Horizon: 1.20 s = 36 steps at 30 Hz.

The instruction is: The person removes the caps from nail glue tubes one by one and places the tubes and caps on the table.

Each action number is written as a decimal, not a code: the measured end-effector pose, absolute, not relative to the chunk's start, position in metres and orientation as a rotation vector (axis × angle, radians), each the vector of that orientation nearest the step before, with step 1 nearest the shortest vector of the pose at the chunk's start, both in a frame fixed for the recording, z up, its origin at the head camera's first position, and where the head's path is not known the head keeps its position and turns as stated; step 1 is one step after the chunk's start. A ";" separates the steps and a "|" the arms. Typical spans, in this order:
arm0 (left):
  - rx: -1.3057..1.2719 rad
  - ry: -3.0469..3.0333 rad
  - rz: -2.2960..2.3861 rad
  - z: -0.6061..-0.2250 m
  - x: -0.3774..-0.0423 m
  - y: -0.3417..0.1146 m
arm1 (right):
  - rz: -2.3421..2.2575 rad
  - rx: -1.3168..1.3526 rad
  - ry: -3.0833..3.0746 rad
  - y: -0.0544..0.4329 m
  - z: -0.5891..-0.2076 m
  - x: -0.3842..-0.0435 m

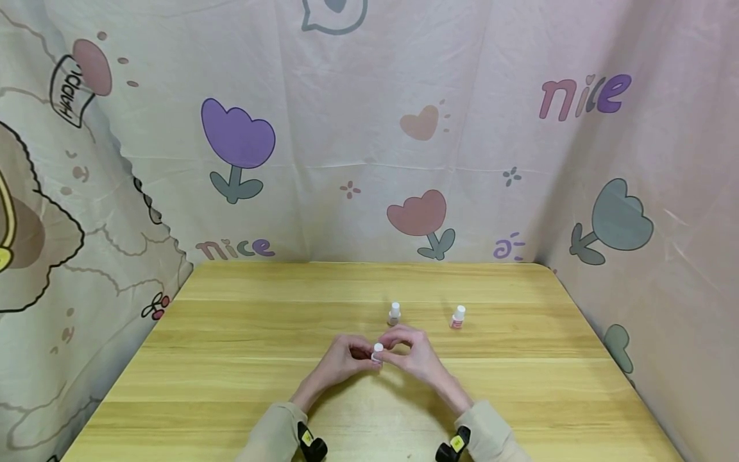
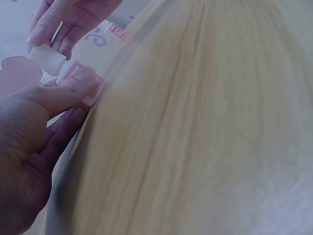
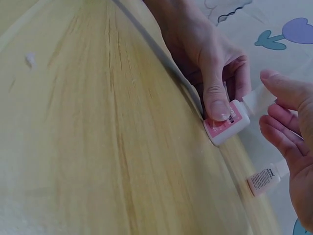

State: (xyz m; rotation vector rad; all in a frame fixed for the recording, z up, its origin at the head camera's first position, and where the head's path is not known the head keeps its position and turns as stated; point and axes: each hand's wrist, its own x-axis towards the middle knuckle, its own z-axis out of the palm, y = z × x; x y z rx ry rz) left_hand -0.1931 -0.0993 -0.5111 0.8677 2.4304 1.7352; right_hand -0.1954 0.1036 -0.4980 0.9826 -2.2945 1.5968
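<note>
My left hand [image 1: 344,359] pinches a small white bottle [image 3: 227,125] by its pink-labelled body, thumb on the label. The bottle stands upright, low at the table surface. At its top is a white cap [image 2: 47,59]. My right hand [image 1: 417,353] comes in from the other side, with thumb and fingertips on either side of the cap's end. How firmly they press on the cap is hard to see. Two similar bottles stand beyond the hands: one with a white cap [image 1: 395,314] just behind them, and a pink-labelled one [image 1: 457,318] farther right.
The wooden table [image 1: 248,321] meets a printed cloth backdrop [image 1: 340,212] at its back and sides. A tiny pale speck [image 3: 30,59] lies on the wood in the right wrist view. Dark wrist cameras [image 1: 312,444] sit on both sleeves.
</note>
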 end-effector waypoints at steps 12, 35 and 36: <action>0.870 2.396 1.754 -0.527 -0.202 -0.103 | 1.517 1.027 -2.330 0.104 -0.501 -0.197; 0.923 2.384 1.777 -0.500 -0.189 -0.100 | 1.540 0.973 -2.325 0.102 -0.502 -0.197; 0.923 2.386 1.775 -0.500 -0.189 -0.100 | 1.531 0.982 -2.319 0.102 -0.502 -0.197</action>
